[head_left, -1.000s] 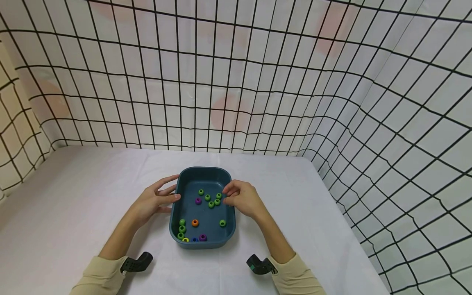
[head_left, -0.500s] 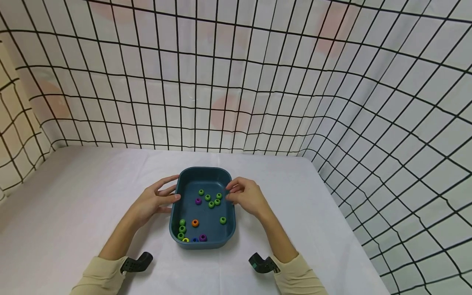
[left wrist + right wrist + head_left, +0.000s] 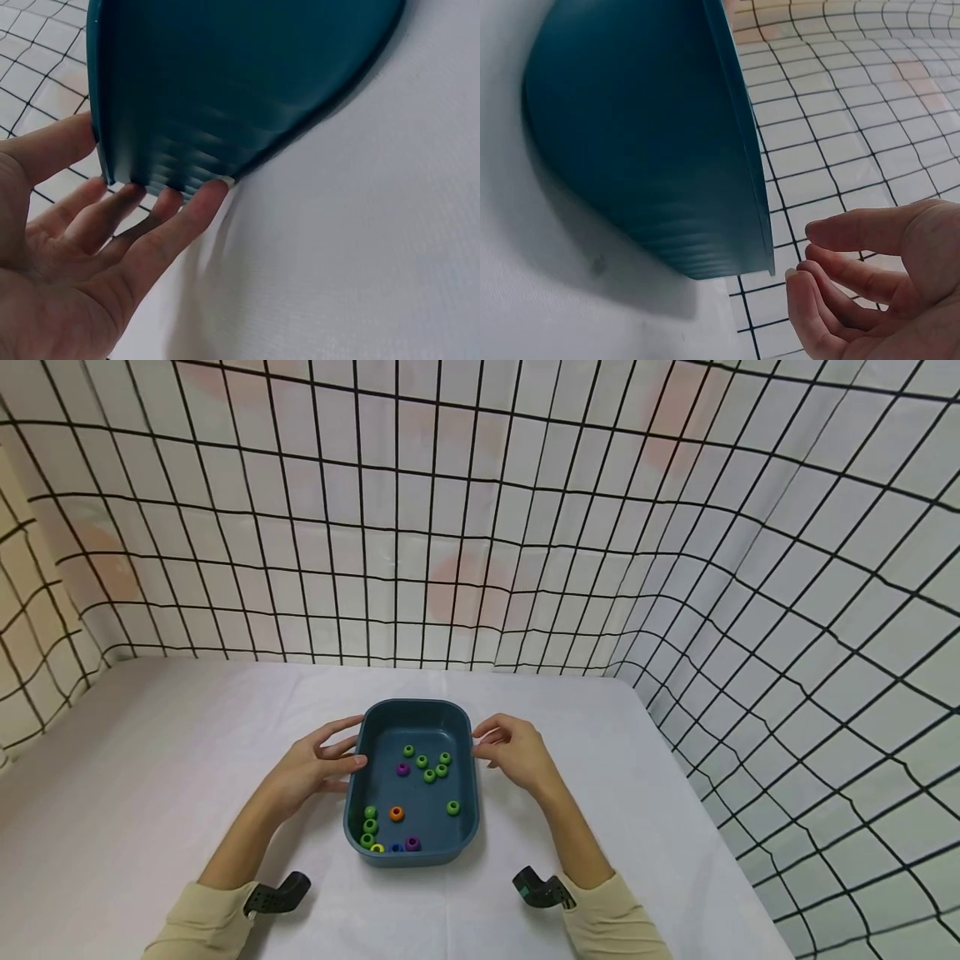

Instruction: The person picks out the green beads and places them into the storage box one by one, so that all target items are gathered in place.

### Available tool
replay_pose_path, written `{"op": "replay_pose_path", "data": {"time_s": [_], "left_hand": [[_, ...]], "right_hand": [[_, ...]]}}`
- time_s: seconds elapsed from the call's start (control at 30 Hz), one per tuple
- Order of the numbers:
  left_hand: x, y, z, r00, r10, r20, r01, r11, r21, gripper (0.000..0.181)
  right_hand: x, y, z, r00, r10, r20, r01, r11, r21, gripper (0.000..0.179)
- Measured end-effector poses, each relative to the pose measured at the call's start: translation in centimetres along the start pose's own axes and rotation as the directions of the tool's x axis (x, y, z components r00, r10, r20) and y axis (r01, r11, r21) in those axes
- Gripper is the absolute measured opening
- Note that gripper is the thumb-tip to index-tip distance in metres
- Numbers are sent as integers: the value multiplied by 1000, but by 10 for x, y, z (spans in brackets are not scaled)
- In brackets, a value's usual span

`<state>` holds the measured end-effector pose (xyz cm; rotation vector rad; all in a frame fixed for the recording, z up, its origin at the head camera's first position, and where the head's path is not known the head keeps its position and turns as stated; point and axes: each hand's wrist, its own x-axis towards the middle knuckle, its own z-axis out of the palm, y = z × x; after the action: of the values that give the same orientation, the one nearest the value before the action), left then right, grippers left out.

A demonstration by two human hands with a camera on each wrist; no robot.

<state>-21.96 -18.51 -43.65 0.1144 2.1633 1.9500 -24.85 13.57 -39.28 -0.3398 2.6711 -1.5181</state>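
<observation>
A dark teal tray [image 3: 423, 793] holds several green beads [image 3: 453, 808], an orange bead [image 3: 397, 813], purple beads [image 3: 402, 769], and a yellow [image 3: 377, 849] and a blue bead [image 3: 396, 848] by its near wall. Against the tray's left side rests my left hand [image 3: 311, 768]; in the left wrist view its thumb is at the rim and the spread fingers touch the outer wall. My right hand [image 3: 521, 756] hovers just outside the right rim, its fingers loosely bent. In the right wrist view a gap shows between thumb and fingertips, with nothing held.
The tray stands on a white cloth-covered table [image 3: 615, 827]. Black grid netting [image 3: 480, 527] over pale sheets encloses the table at the back and both sides. A black strap-mounted device [image 3: 279, 893] sits on each wrist.
My right hand has moved from over the tray's right side outward and slightly away, past the rim. The green bead at lower right shifted slightly. My left hand has stayed put.
</observation>
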Motion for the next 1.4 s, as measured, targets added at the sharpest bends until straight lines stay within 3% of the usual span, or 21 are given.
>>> {"op": "replay_pose_path", "data": {"time_s": [0.17,0.33,0.5,0.6,0.83,1.13,1.4], "left_hand": [[0,2,0,1000,-11,0,11,1000,9,76],[-2,6,0,1000,-25,-10,26,997,73,77],[-3,9,-4,999,-41,-17,43,989,140,77],[-2,10,-7,999,-34,-12,35,990,133,77],[-1,12,-5,1000,-24,-10,25,995,101,76],[-1,13,0,999,-38,-12,39,996,80,75],[-1,14,0,1000,-31,2,31,997,73,75]], "right_hand": [[2,5,-8,998,12,-57,-12,1000,-3,17],[3,14,-17,994,21,-103,-23,1000,-13,19],[9,26,-24,990,21,-139,-38,991,-124,20],[15,36,-25,989,16,-146,-46,979,-199,24],[33,55,-21,994,46,-101,-66,977,-202,30],[42,61,-18,993,112,-37,-117,975,-188,31],[46,68,-14,996,89,-21,-91,976,-198,23]]}}
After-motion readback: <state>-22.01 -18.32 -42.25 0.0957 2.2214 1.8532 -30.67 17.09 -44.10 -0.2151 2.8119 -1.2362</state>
